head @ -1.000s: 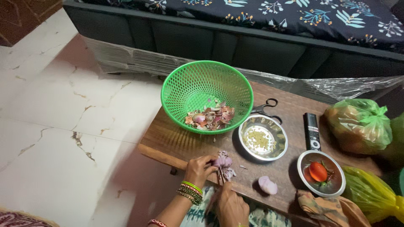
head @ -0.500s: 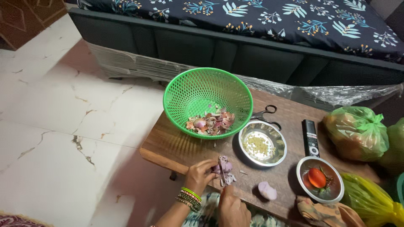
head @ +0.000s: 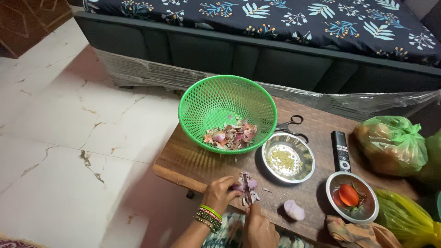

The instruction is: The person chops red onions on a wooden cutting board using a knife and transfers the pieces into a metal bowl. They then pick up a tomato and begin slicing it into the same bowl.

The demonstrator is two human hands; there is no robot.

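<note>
Fingers (head: 226,184) of my left hand (head: 219,195) curl over a small purple onion (head: 250,184) and pin it to the wooden tabletop (head: 193,160) near its front edge. My right hand (head: 260,225) is closed round the handle of a knife (head: 247,186), whose blade stands across the onion. Cut slices lie just beside it.

I judge the step in hand to be slicing. The next cut calls for the left fingertips to stay tucked back from the blade and the onion to be kept from rolling, since little of it is left to hold. A peeled onion half (head: 294,210) sits to the right, apart from both hands.

Behind the cutting spot, the green mesh basket (head: 216,98) holds onion skins and trimmings heaped at its bottom. Right of it, touching or nearly so, a steel bowl (head: 303,172) holds a thin layer of small pale bits; I cannot tell what they are. A smaller steel bowl (head: 370,209) further right holds a red tomato (head: 349,195) and some dark stems. Scissors (head: 290,125) and a black remote (head: 341,150) lie behind the bowls. At the far right are a tied green plastic bag (head: 395,144) and a yellow bag (head: 406,220), contents unclear.
</note>
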